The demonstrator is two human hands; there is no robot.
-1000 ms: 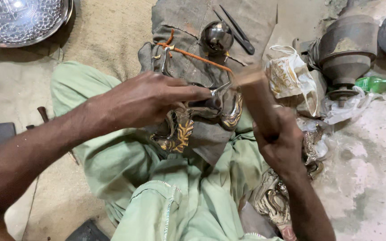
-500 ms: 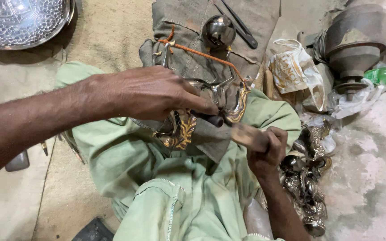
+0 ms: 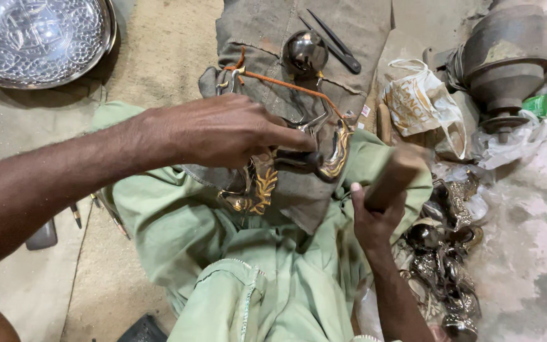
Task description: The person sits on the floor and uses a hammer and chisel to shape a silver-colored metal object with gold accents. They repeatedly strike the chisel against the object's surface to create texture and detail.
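Two hands work over the lap: the left hand (image 3: 223,130) pinches a thin punch (image 3: 299,158) between closed fingers, tip on the ornate brass piece (image 3: 333,149) lying on burlap across the knees. The right hand (image 3: 375,215), fingers wrapped around a wooden mallet (image 3: 397,177), has swung up from its low position half a second ago, now close beside the punch; likely mid-strike. Nearby: finished brass pieces (image 3: 444,253), plastic bag (image 3: 422,104), metal tray (image 3: 33,38). Nothing blocks the swing.

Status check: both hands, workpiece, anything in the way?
Left hand pins a slim tool against the ornate metal piece on the lap cloth. Right hand grips a wooden mallet, blurred. Nothing between mallet and piece.
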